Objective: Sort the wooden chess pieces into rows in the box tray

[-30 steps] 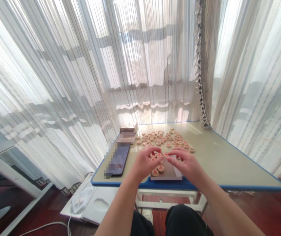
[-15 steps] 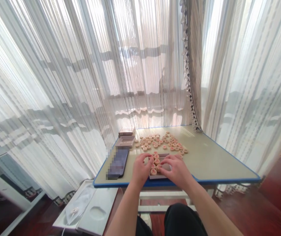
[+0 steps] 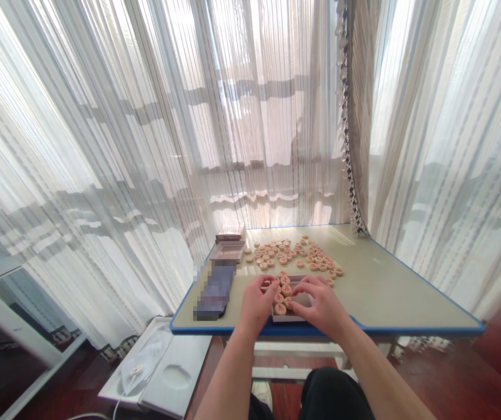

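A shallow open box (image 3: 294, 318) lies at the near edge of the table. Round wooden Chinese chess pieces (image 3: 281, 309) with red characters stand in two columns along its left side. My left hand (image 3: 257, 300) is curled over the box's left side, thumb and index finger closed on a piece (image 3: 275, 281) near the far end. From the right, my right hand (image 3: 323, 300) reaches in with bent fingers, thumb and index at the edge of a piece (image 3: 288, 303) in the right column. The right hand covers part of the box's right side.
Many loose chess pieces (image 3: 283, 261) are scattered across the table (image 3: 390, 286) beyond the box. On the left lie a dark phone-like slab (image 3: 216, 289), partly pixelated, an open tray (image 3: 228, 252) and a box (image 3: 231, 231). Sheer curtains (image 3: 268, 134) hang behind.
The view has shifted slightly, so table and hands appear a little farther right. Both hands stay at the pieces in the box, with the fingers only slightly moved.
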A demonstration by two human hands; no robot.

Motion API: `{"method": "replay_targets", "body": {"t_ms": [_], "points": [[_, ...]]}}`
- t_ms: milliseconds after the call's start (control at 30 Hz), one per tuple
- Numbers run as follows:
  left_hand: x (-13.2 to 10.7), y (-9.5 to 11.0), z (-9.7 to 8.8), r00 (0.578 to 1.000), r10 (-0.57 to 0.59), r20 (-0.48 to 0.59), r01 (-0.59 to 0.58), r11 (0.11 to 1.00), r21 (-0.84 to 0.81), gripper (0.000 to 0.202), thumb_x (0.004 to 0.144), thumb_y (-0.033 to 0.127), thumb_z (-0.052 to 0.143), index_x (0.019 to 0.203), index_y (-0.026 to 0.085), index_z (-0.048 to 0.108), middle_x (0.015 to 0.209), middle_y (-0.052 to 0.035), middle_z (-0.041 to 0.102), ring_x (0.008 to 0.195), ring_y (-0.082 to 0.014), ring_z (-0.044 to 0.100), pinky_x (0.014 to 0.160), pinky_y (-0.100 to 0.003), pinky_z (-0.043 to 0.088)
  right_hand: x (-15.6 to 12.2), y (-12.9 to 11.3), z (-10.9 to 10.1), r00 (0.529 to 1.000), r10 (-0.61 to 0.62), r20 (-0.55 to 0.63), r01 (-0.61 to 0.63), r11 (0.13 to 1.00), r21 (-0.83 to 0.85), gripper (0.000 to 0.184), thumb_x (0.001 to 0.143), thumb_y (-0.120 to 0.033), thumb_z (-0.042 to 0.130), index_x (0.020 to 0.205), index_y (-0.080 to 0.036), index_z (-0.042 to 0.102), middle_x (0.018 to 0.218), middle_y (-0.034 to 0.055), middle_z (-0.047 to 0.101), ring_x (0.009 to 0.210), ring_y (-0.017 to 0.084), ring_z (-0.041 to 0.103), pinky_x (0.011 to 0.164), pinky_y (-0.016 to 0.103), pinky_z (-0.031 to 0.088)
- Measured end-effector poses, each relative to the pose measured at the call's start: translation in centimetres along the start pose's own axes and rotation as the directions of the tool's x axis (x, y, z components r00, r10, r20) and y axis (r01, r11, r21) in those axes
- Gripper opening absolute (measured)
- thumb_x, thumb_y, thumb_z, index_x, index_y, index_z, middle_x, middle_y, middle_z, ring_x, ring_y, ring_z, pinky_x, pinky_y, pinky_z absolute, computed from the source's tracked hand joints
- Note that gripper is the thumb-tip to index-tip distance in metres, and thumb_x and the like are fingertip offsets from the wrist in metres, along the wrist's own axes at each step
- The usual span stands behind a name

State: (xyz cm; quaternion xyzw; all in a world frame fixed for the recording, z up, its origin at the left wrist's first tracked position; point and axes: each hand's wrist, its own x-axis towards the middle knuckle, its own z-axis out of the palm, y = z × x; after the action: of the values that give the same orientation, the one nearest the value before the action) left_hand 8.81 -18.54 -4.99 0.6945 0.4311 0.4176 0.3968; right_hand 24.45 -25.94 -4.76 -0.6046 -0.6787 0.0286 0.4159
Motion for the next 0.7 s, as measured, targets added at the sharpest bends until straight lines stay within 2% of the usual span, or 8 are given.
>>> {"method": "replay_targets", "body": {"t_ms": [133,333,533,700], "points": [[-0.1,0.0,0.0,1.000,-0.019,-0.015,0.019,1.000,-0.004,0.027,0.077,0.035,0.054,0.093,0.014,0.062,0.086,-0.0090,0.068,0.074,-0.0183,0.064,0.065,-0.028,0.051,-0.2,0.2,0.4,1.000,-0.006,0.014,0.006,1.000,-0.007,0.015,0.072,-0.036,0.064,0.075,-0.023,0.070,0.079,0.0038,0.062,0.083,0.022,0.051,0.082,0.036,0.040],[-0.1,0.7,0.0,0.998,-0.057,-0.017,0.056,0.998,-0.023,0.025,0.079,0.032,0.052,0.095,0.014,0.061,0.086,-0.0084,0.068,0.074,-0.0175,0.064,0.066,-0.027,0.050,-0.2,0.6,0.5,1.000,-0.026,0.017,0.026,1.000,0.004,0.020,0.076,-0.033,0.060,0.092,-0.024,0.071,0.084,0.0041,0.064,0.085,0.021,0.051,0.083,0.035,0.040],[-0.4,1.2,0.0,0.997,-0.055,-0.044,0.057,0.998,0.038,0.023,0.079,0.026,0.049,0.094,0.014,0.062,0.089,-0.0080,0.068,0.079,-0.0173,0.064,0.070,-0.027,0.049,-0.3,0.7,0.2,1.000,-0.011,0.024,0.011,1.000,0.006,0.016,0.076,-0.035,0.061,0.081,-0.023,0.070,0.082,0.0040,0.065,0.086,0.022,0.053,0.083,0.036,0.039],[-0.6,1.3,0.0,0.999,-0.024,-0.036,0.026,0.998,0.063,0.023,0.079,0.027,0.050,0.093,0.014,0.063,0.092,-0.0075,0.068,0.083,-0.0176,0.063,0.073,-0.026,0.049,-0.3,1.1,0.4,1.000,-0.010,0.027,0.010,1.000,0.024,0.017,0.078,-0.033,0.058,0.085,-0.023,0.071,0.082,0.0040,0.066,0.085,0.021,0.053,0.084,0.036,0.038]]}}
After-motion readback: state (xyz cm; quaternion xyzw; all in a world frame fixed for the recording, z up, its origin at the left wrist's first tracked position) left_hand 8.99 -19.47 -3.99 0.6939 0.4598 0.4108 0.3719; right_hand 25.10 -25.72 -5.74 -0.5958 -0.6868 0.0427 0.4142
